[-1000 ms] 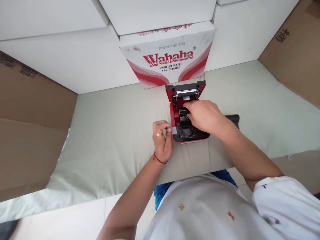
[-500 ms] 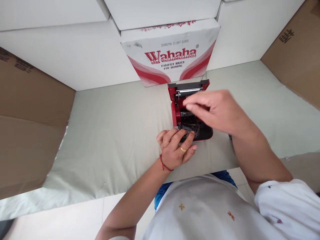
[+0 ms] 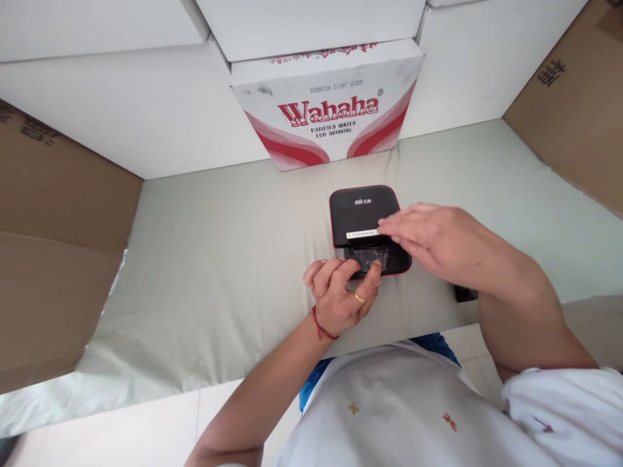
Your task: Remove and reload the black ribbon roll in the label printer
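A small black printer (image 3: 359, 214) with a red rim lies on the cloth, its lid lowered over the back part. White lettering and a pale strip mark the lid. In front of the lid, a dark recess shows shiny, clear film-like material (image 3: 374, 257), partly covered by my fingers. My left hand (image 3: 341, 285), with a gold ring and red string bracelet, grips the printer's front left edge with bent fingers, one fingertip on the shiny material. My right hand (image 3: 428, 235) lies along the lid's right front corner, fingers stretched out and together, touching the pale strip's end.
A Wahaba-style red and white water carton, lettered Wahaha (image 3: 331, 117), stands behind the printer against white boxes (image 3: 146, 110). Brown cartons (image 3: 63, 259) flank both sides. A small black object (image 3: 464, 293) lies beneath my right forearm. Pale green cloth (image 3: 219, 259) covers the table.
The printer's lid has swung down from its raised position, hiding the red interior and roller. My right hand has moved down onto the lid. My left hand has stayed at the front edge.
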{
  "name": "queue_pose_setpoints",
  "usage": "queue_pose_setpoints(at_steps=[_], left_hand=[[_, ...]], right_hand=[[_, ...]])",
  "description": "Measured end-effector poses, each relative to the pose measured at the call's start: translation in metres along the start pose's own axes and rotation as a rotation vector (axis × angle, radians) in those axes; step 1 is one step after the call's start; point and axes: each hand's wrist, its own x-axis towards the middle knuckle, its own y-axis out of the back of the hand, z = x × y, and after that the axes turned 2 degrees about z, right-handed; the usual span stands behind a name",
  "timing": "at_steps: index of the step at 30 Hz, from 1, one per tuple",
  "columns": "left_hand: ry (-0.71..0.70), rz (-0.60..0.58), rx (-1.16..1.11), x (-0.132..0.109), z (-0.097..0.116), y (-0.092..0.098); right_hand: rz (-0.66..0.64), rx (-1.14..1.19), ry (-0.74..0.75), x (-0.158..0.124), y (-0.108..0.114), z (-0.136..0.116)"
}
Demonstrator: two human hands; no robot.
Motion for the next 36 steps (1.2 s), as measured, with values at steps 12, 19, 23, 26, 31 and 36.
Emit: queue_pose_setpoints(at_steps=[12,19,23,26,31,36], left_hand=[[-0.13,0.072,0.12,0.017,0.015,0.002],[-0.047,0.032,-0.076,0.017,0.007,0.009],[0.197,0.068,-0.282,0.017,-0.009,0.012],[0.465,0.101,-0.455,0.015,-0.025,0.008],[0.811,0.01,-0.827,0.016,-0.041,-0.004],[0.955,-0.035,-1.131,0.022,-0.046,-0.009]], right_hand=[[-0.236,-0.427,0.005,0.014,0.003,-0.041],[0.005,-0.392,0.041,0.006,-0.012,-0.028],[0.248,-0.25,-0.025,-0.01,-0.029,-0.012],[0.382,0.012,0.051,-0.027,-0.046,-0.004],[0.468,0.241,0.174,-0.052,-0.066,0.004],[0.503,0.21,0.187,-0.058,-0.073,0.005]])
